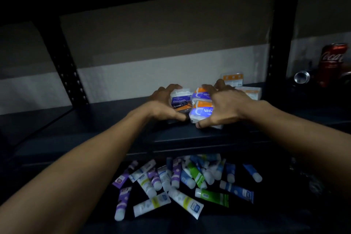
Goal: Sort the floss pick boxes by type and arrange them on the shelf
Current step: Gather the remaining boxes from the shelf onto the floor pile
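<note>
Tubes [186, 201] first, since they're closest: a loose heap on the lower shelf [281, 213], somewhere around twenty in purple, blue, green and white-yellow. They overlap too much for an exact count. They're not part of the job as far as I can tell.

Up on the shelf [114, 125] is where the action is. Left grip [167, 109] is curled round one charcoal box [180, 101], thumb on the near side and fingers over the far edge. Right grip [226, 104] is spread wide across two orange boxes [202, 112], one right behind the other. Its thumb presses the near edge and its fingers arch over the top, so it has both clamped together. The two groups touch in the middle.

I'd call this the sorting step, about midway: one type per grip, but not parted or lined up yet. Next move probably calls for pulling the charcoal one left and the orange pair right, without the pair slipping apart. Their labels read upside down from here, so maybe a turn too.

Further back and just right of that: a flat box [248, 92] and a standing box [233, 79], both pale with orange labels. That makes five floss boxes I can see, and the grips may hide more.

Far right, one upright cola can [332, 64] and a second can [302, 77] lying on its side.
</note>
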